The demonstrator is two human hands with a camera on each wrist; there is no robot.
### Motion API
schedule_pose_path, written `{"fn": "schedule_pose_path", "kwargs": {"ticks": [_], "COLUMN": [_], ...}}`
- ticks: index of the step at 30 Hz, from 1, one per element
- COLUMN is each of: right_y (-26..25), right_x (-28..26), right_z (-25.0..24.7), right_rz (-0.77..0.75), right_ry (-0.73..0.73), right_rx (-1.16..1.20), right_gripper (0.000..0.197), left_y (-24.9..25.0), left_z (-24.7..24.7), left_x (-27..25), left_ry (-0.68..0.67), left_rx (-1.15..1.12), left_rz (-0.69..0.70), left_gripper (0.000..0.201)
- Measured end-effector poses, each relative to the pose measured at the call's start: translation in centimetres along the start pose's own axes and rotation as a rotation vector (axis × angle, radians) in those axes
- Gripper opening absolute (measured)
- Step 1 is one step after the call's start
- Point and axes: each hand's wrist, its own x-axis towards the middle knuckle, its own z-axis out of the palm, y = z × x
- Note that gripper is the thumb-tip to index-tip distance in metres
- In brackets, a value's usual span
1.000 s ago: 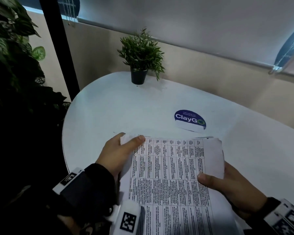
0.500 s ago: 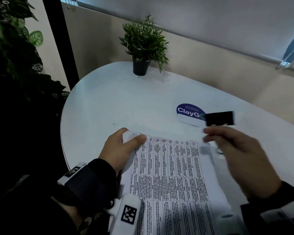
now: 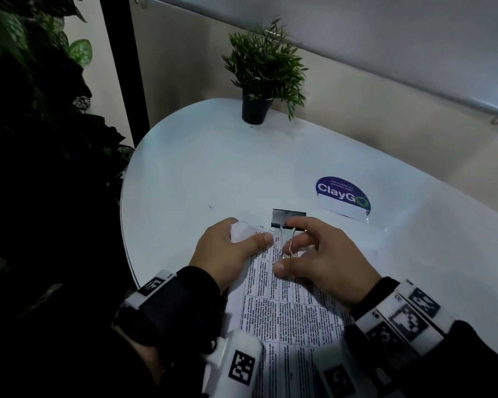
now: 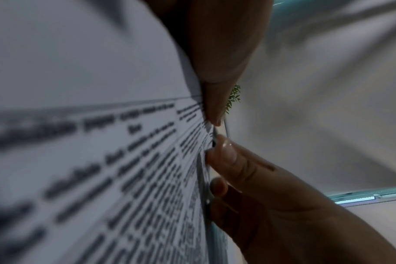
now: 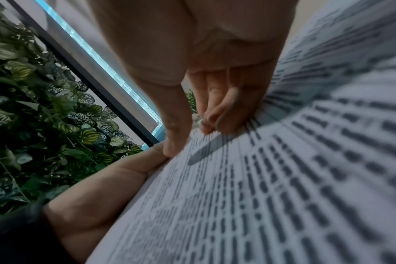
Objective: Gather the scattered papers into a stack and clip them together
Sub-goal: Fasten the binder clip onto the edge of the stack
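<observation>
White table [image 3: 202, 173]; papers [image 3: 288, 311] (clipped).

A white rounded table [image 3: 202, 173] stands against a beige wall [image 3: 357, 90]. A small potted plant [image 3: 263, 73] sits at its far edge, leafy greenery [image 3: 32, 90] fills the left, light dim.

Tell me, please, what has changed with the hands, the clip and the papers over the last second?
The right hand let go of the papers' right edge, lifted the black binder clip above the table, then brought it down onto the stack's top edge, where its fingers now work the wire handles. The left hand kept gripping the top left corner; the potted plant and sticker stayed put.
</observation>
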Motion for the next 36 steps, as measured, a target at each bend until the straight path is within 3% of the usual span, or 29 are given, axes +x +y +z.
{"fn": "schedule_pose_path", "kwargs": {"ticks": [3, 6, 8, 13, 18, 22, 26, 36], "right_y": [0.2, 0.2, 0.0, -0.3, -0.7, -0.9, -1.3, -1.6], "right_x": [0.4, 0.3, 0.2, -0.1, -0.2, -0.3, -0.5, -0.2], "right_z": [-0.4, -0.5, -0.4, -0.1, -0.1, 0.4, 0.7, 1.2], "right_rz": [-0.057, -0.146, -0.202, -0.239, -0.242, -0.254, -0.26, -0.232], "right_ry": [0.014, 0.068, 0.058, 0.074, 0.205, 0.2, 0.19, 0.201], "right_rx": [-0.43, -0.614, -0.724, -0.725, -0.631, -0.672, -0.706, -0.775], "right_gripper": [0.061, 0.043, 0.035, 0.03, 0.002, 0.009, 0.016, 0.017], "left_y": [0.1, 0.1, 0.1, 0.2, 0.2, 0.0, -0.2, -0.4], "left_z": [0.0, 0.1, 0.1, 0.2, 0.1, 0.2, 0.2, 0.3], "left_x": [0.0, 0.0, 0.0, -0.2, -0.2, 0.0, 0.2, 0.3], "left_ry": [-0.016, -0.014, -0.007, 0.017, 0.002, -0.001, 0.011, 0.018], "left_rx": [-0.008, 0.0, 0.017, 0.029, 0.027, 0.033, 0.058, 0.029], "left_rz": [-0.016, -0.012, -0.008, -0.011, 0.006, 0.019, 0.048, 0.043], "left_gripper": [0.027, 0.037, 0.032, 0.024, 0.021, 0.025, 0.043, 0.041]}}
